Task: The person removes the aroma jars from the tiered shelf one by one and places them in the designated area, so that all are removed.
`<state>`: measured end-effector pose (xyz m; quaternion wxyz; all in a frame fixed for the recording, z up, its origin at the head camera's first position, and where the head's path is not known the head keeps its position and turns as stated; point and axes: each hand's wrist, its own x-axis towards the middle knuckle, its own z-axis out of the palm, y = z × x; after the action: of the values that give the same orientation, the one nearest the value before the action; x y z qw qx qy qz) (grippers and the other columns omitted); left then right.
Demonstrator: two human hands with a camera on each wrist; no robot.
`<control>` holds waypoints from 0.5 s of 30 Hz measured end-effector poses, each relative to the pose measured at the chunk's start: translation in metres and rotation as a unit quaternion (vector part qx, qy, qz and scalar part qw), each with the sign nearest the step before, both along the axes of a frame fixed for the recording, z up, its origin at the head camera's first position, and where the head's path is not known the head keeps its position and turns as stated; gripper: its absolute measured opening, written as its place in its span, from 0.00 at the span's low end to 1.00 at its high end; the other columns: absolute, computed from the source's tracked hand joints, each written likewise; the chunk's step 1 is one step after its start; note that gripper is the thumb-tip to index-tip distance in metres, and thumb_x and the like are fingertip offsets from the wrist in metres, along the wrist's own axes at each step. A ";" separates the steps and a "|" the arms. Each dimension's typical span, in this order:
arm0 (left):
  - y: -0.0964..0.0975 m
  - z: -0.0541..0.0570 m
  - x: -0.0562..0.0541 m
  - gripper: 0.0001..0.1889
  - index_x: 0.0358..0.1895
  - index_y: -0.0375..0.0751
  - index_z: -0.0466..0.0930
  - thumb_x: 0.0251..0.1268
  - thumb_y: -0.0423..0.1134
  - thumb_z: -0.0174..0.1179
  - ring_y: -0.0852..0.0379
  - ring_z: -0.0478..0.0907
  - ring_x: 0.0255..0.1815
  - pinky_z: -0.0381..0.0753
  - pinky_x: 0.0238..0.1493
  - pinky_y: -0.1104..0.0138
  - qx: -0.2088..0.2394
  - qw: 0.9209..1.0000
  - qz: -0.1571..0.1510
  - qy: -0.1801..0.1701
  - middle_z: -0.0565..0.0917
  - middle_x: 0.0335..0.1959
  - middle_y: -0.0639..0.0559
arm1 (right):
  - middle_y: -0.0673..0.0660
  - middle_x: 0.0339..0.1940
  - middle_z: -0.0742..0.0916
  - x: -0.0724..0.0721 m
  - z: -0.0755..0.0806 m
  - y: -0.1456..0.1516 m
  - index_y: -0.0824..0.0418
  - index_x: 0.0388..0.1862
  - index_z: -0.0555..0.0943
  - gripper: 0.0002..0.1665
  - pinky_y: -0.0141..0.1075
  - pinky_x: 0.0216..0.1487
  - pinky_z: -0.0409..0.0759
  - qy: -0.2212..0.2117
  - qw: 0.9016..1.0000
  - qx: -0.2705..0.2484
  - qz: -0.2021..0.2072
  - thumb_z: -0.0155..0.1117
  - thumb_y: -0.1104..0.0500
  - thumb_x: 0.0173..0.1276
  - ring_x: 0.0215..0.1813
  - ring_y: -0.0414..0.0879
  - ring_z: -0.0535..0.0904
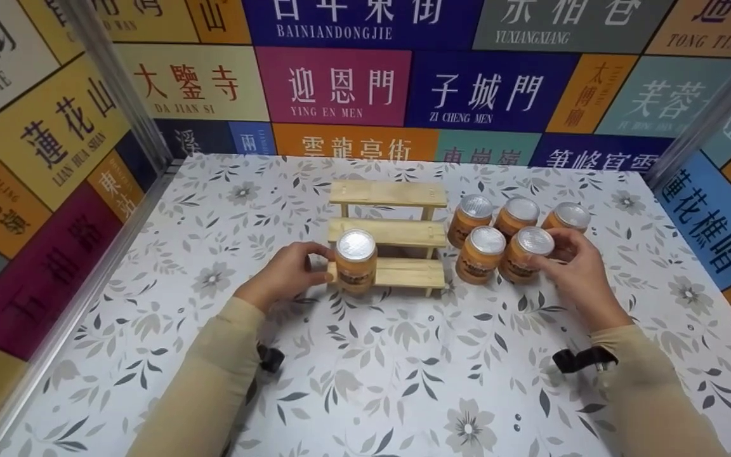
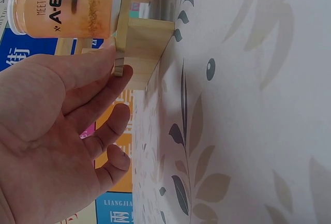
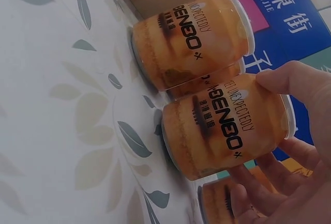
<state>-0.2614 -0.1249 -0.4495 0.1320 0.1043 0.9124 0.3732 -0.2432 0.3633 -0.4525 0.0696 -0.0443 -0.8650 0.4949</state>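
A three-step wooden stand (image 1: 388,233) is on the patterned tabletop. One orange can with a silver lid (image 1: 356,261) stands at the left end of its lowest step. My left hand (image 1: 292,273) pinches the end of that step (image 2: 124,27) between thumb and forefinger, right beside the can's base; its other fingers are loosely bent. To the right of the stand, my right hand (image 1: 578,270) grips an orange can (image 1: 526,254), thumb on the near side and fingers behind. In the right wrist view this gripped can (image 3: 222,128) tilts slightly beside another can (image 3: 194,43).
More orange cans stand close together right of the stand: one (image 1: 481,254) beside the gripped can, others (image 1: 518,214) behind. Printed wall panels (image 1: 334,86) enclose the table's back and sides. A black strap (image 1: 584,360) is at my right wrist.
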 end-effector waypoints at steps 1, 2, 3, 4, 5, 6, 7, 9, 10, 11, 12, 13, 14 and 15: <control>0.000 -0.001 0.000 0.19 0.58 0.48 0.84 0.64 0.39 0.72 0.56 0.73 0.30 0.73 0.32 0.63 0.001 1.000 -0.001 -0.001 0.83 0.37 0.47 | 0.52 0.59 0.80 0.000 -0.001 0.000 0.61 0.70 0.70 0.38 0.21 0.53 0.75 -0.002 1.000 0.000 0.000 0.76 0.53 0.66 0.58 0.38 0.75; 0.000 -0.001 0.000 0.19 0.58 0.48 0.84 0.64 0.39 0.72 0.55 0.73 0.31 0.73 0.33 0.63 0.002 1.000 -0.001 -0.001 0.83 0.38 0.47 | 0.52 0.60 0.80 0.001 -0.001 0.000 0.62 0.70 0.70 0.38 0.21 0.53 0.75 -0.003 1.000 0.000 0.001 0.76 0.53 0.66 0.58 0.38 0.75; 0.000 -0.001 0.000 0.19 0.58 0.48 0.84 0.64 0.38 0.72 0.55 0.73 0.31 0.73 0.33 0.63 0.003 1.000 -0.002 -0.001 0.83 0.38 0.47 | 0.53 0.60 0.79 0.001 -0.002 0.000 0.62 0.70 0.70 0.38 0.21 0.53 0.75 -0.004 1.000 -0.001 0.002 0.76 0.53 0.67 0.58 0.38 0.75; 0.000 -0.002 0.000 0.19 0.58 0.47 0.84 0.64 0.38 0.72 0.55 0.73 0.32 0.73 0.34 0.63 0.003 1.000 -0.002 -0.001 0.84 0.39 0.47 | 0.53 0.60 0.79 0.001 -0.003 0.000 0.62 0.70 0.70 0.38 0.21 0.53 0.75 -0.004 1.000 -0.001 0.002 0.76 0.53 0.67 0.58 0.38 0.75; 0.000 -0.002 0.000 0.19 0.58 0.47 0.84 0.64 0.38 0.72 0.55 0.73 0.32 0.73 0.34 0.63 0.003 1.000 -0.003 -0.001 0.84 0.40 0.47 | 0.53 0.60 0.79 0.001 -0.003 0.000 0.62 0.70 0.70 0.38 0.21 0.53 0.75 -0.004 1.000 0.000 0.002 0.75 0.53 0.67 0.58 0.38 0.75; 0.000 -0.002 0.000 0.19 0.58 0.47 0.84 0.64 0.38 0.72 0.55 0.73 0.32 0.73 0.34 0.63 0.003 1.000 -0.003 0.000 0.84 0.41 0.47 | 0.53 0.60 0.79 0.001 -0.003 0.000 0.62 0.70 0.70 0.38 0.21 0.54 0.75 -0.004 1.000 0.003 0.002 0.75 0.52 0.67 0.58 0.38 0.75; 0.000 -0.002 0.000 0.19 0.58 0.47 0.84 0.64 0.38 0.72 0.55 0.73 0.32 0.73 0.34 0.63 0.002 1.000 -0.003 0.000 0.84 0.41 0.47 | 0.53 0.60 0.79 0.001 -0.003 -0.001 0.63 0.70 0.70 0.38 0.22 0.55 0.74 -0.005 1.000 0.006 0.001 0.75 0.52 0.67 0.58 0.38 0.74; 0.000 -0.002 0.001 0.19 0.58 0.47 0.84 0.64 0.38 0.72 0.55 0.74 0.33 0.73 0.35 0.63 0.003 1.000 -0.002 0.000 0.85 0.42 0.47 | 0.53 0.60 0.79 0.000 -0.003 -0.001 0.63 0.71 0.69 0.38 0.24 0.58 0.72 -0.009 1.000 0.013 -0.002 0.75 0.52 0.68 0.59 0.40 0.74; 0.000 -0.002 0.001 0.20 0.59 0.47 0.84 0.64 0.38 0.72 0.55 0.74 0.34 0.73 0.35 0.63 0.002 1.000 -0.001 -0.001 0.85 0.43 0.47 | 0.54 0.61 0.79 0.000 -0.004 -0.002 0.63 0.71 0.69 0.38 0.26 0.59 0.72 -0.011 1.000 0.017 -0.003 0.74 0.51 0.68 0.60 0.41 0.74; 0.000 -0.002 0.001 0.20 0.59 0.48 0.84 0.64 0.38 0.72 0.55 0.74 0.34 0.74 0.36 0.63 0.001 1.000 0.000 -0.003 0.85 0.43 0.47 | 0.54 0.60 0.79 -0.001 -0.004 -0.002 0.63 0.71 0.69 0.38 0.29 0.61 0.72 -0.012 1.000 0.021 -0.003 0.73 0.51 0.69 0.60 0.42 0.73; 0.000 -0.002 0.000 0.20 0.59 0.48 0.84 0.64 0.38 0.72 0.54 0.74 0.34 0.74 0.36 0.63 0.001 1.000 0.002 -0.004 0.85 0.43 0.48 | 0.54 0.61 0.78 -0.001 -0.003 -0.003 0.63 0.72 0.69 0.38 0.31 0.62 0.71 -0.013 1.000 0.026 -0.004 0.73 0.51 0.69 0.60 0.42 0.73; 0.000 -0.001 0.000 0.20 0.59 0.48 0.83 0.64 0.38 0.72 0.54 0.75 0.34 0.74 0.36 0.63 0.001 1.000 0.003 -0.005 0.85 0.43 0.48 | 0.54 0.60 0.78 -0.001 -0.003 -0.003 0.63 0.73 0.69 0.39 0.34 0.62 0.71 -0.011 1.000 0.029 -0.004 0.73 0.51 0.69 0.60 0.43 0.73; 0.000 -0.001 0.000 0.20 0.59 0.48 0.83 0.64 0.38 0.72 0.54 0.75 0.35 0.74 0.36 0.62 0.001 1.000 0.005 -0.007 0.85 0.43 0.48 | 0.54 0.61 0.78 -0.001 -0.003 -0.004 0.63 0.73 0.69 0.39 0.35 0.62 0.70 -0.008 1.000 0.029 -0.005 0.73 0.51 0.69 0.61 0.43 0.72; 0.000 -0.001 0.000 0.20 0.59 0.48 0.83 0.64 0.38 0.72 0.54 0.75 0.35 0.75 0.36 0.62 0.000 1.000 0.006 -0.008 0.84 0.43 0.48 | 0.54 0.61 0.78 0.000 -0.003 -0.005 0.62 0.74 0.69 0.40 0.36 0.62 0.70 -0.003 1.000 0.030 -0.005 0.73 0.51 0.69 0.61 0.44 0.72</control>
<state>-0.2615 -0.1250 -0.4504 0.1369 0.0958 0.9120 0.3746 -0.2437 0.3587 -0.4553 0.0710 -0.0480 -0.8793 0.4685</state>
